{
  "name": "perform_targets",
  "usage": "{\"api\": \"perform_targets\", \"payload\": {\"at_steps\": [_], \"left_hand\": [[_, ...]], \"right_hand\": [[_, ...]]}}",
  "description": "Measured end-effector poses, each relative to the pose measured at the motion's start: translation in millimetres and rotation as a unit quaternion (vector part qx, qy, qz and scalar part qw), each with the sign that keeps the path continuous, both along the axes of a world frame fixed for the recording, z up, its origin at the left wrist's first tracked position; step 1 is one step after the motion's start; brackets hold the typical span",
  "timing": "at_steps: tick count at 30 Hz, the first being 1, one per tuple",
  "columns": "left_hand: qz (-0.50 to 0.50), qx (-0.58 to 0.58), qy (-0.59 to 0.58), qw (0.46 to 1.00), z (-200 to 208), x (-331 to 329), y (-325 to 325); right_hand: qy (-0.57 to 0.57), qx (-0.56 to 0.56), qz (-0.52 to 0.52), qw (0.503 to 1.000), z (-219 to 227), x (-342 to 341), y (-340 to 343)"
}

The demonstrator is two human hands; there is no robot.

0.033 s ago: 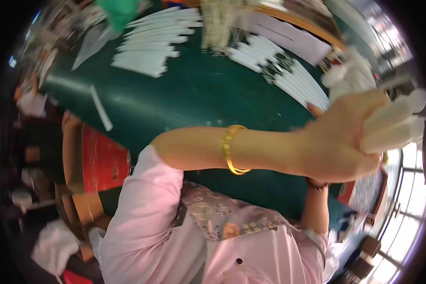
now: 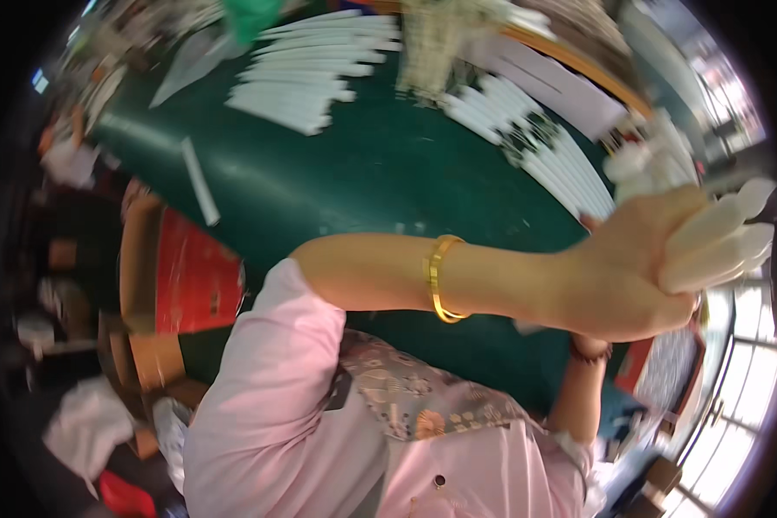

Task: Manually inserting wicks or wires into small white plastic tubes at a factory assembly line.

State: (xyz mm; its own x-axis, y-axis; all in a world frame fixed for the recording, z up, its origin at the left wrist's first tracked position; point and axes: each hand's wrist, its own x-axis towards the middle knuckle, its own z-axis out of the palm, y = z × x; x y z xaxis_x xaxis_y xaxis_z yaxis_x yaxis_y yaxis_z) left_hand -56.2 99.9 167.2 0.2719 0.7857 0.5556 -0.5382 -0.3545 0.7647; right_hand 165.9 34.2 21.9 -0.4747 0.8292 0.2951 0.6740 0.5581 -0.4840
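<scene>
My left forearm, with a gold bangle on it, reaches across to the right. White coverings sheathe several fingers of my left hand [image 2: 626, 268], which are bent and pressed together; whatever lies inside the grip is hidden. Directly behind it is my right hand [image 2: 590, 223], almost wholly covered, with only a fingertip showing and a dark red beaded bracelet at the wrist below. Just beyond the hands, a row of slim white sticks [image 2: 570, 177] like candles lies on the green tabletop [image 2: 319, 190], with dark, thin strands at their far ends.
Another row of white sticks [image 2: 306, 73] lies at the back left, and a single stick [image 2: 200, 181] nearer the left edge. Pale strands [image 2: 427, 52] hang at the back centre. A long white box [image 2: 552, 78] stands back right. A red carton [image 2: 194, 276] is left below the table.
The surroundings have shifted rightward in the picture as the view turned slightly. My left hand sits a little lower, still in front of the right one.
</scene>
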Motion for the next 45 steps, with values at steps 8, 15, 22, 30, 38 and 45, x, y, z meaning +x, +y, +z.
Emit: {"api": "perform_targets", "payload": {"at_steps": [8,15,22,30,38,45], "left_hand": [[0.720,0.151,0.525,0.428,-82.3,-353.7,-11.9],[0.613,-0.304,0.568,0.457,-174.2,-531.4,-97.1],[0.592,-0.208,0.537,0.563,-166.8,-431.5,7.2],[0.196,0.194,0.628,0.728,-126.3,-182.5,-25.0],[0.191,0.159,0.639,0.728,-141.0,-175.5,-12.2],[0.163,0.076,0.714,0.676,-129.5,-206.0,-14.5]], "right_hand": [[0.021,-0.408,-0.045,0.912,75.0,11.9,53.0],[-0.046,-0.419,0.020,0.906,108.3,-60.0,79.8],[-0.261,-0.218,0.059,0.938,89.3,-95.5,90.4],[-0.327,-0.236,0.131,0.906,71.8,-149.4,109.4],[-0.159,-0.224,0.137,0.952,23.7,-146.5,124.6],[-0.130,-0.094,0.047,0.986,29.7,-121.8,74.2]]}}
